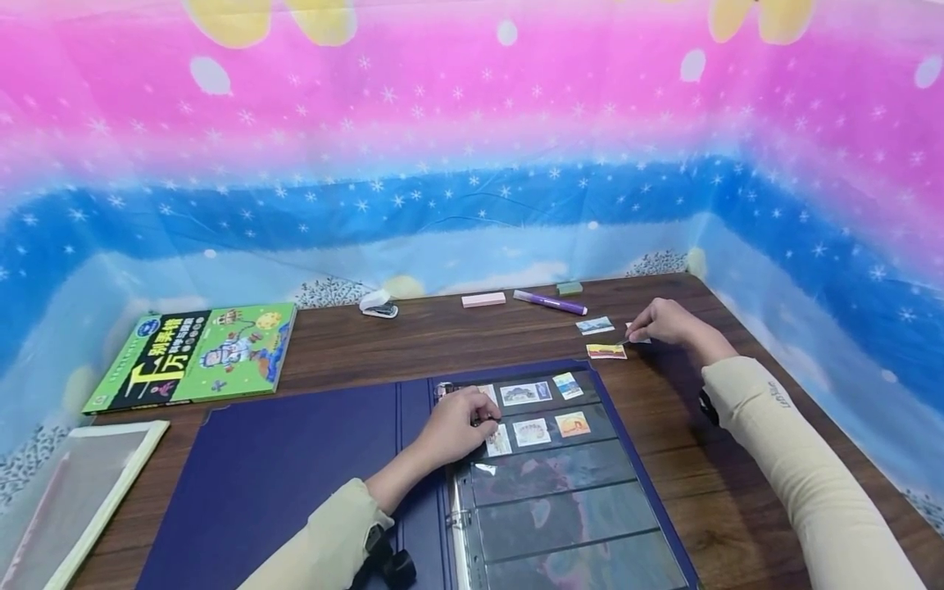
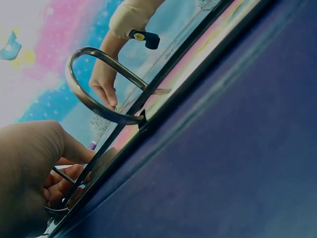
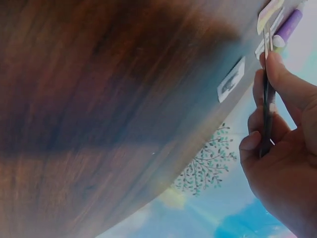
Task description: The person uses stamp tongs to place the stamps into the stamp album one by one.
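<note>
My right hand (image 1: pixel 667 322) holds black-handled tweezers (image 3: pixel 268 94) between thumb and fingers. Their tips reach the yellow-and-red stamp (image 1: pixel 606 351) on the table; whether they pinch it I cannot tell. Beside it lie a blue landscape stamp (image 1: pixel 595 325) and a pale stamp (image 3: pixel 231 80), partly covered by the hand in the head view. My left hand (image 1: pixel 459 426) rests with bent, relaxed fingers on the upper left of a black stamp page (image 1: pixel 568 475) in an open navy ring album (image 1: pixel 295 475). Several stamps (image 1: pixel 526 393) sit in the page's top two rows, some partly under that hand.
A purple marker (image 1: pixel 550 302), a pink-and-white eraser (image 1: pixel 483 300), a small green block (image 1: pixel 569 288) and a white stapler (image 1: pixel 379 304) line the table's back. At left are a green book (image 1: pixel 214 352) and a pale-edged mesh pouch (image 1: pixel 81 492). Metal rings (image 2: pixel 81 89) rise along the album's spine.
</note>
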The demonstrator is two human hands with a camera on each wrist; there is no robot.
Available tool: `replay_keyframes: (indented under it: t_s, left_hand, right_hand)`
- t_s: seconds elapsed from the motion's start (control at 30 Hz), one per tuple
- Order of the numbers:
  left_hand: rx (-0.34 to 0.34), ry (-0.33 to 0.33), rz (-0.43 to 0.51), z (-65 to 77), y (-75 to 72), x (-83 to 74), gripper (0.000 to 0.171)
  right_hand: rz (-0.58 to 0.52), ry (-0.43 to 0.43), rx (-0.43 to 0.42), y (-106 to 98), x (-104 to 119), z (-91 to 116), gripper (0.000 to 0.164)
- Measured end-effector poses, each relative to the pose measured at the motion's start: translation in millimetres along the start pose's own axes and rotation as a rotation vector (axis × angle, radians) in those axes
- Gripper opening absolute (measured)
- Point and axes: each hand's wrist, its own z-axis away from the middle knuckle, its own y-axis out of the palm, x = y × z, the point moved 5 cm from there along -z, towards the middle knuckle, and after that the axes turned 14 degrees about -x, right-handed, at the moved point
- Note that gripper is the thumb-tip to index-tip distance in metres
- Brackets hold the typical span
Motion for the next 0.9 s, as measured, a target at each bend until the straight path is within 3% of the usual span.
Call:
replay_keyframes:
  t_s: [0.2, 0.9]
  left_hand:
    - [-0.002, 0.001, 0.003, 0.0, 0.4, -0.2, 0.004]
    - [0.003, -0.008, 0.016, 0.0, 0.3, -0.6, 0.004]
  right_hand:
    - [-0.039, 0.035, 0.041, -2, 1, 3, 0.015]
    - [-0.092, 0.003, 0.133, 2, 0, 13, 0.018]
